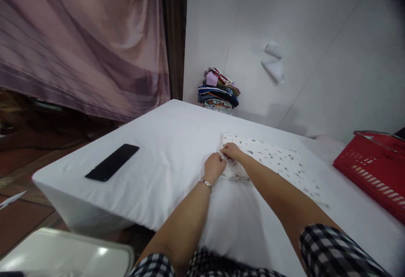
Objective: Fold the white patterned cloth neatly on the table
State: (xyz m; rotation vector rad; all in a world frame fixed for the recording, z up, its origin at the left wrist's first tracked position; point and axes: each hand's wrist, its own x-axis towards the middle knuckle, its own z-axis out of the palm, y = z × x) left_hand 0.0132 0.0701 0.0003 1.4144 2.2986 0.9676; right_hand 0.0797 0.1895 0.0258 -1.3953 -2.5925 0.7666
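Where the view begins at the left, a mauve, satiny curtain [95,36] hangs behind the table, and a pale, glossy seat [69,251] stands low in front. On the white tablecloth [158,154], toward its left end, a black smartphone [112,162] lies flat, slantwise and well apart from both hands. Farther right, a stack of folded clothes [218,91] rises beyond the table's far edge, against the white wall [303,28].

Nearer, the left hand [215,166], with a silvery bracelet [206,184] at the wrist, is at the left edge of the patterned cloth [275,158], its fingers curled closed; whether fabric is caught between them cannot be told. Just beside it, the right hand [232,151] pinches the cloth near that same edge, thumb and fingers drawn together. The white cloth, printed with small dark and brownish motifs, lies flat in layers on the table, reaching rightward under the right forearm. Above it, some white paper [274,63] is on the wall. At the far right is a red plastic basket [373,167] with slotted sides, apart from the cloth.
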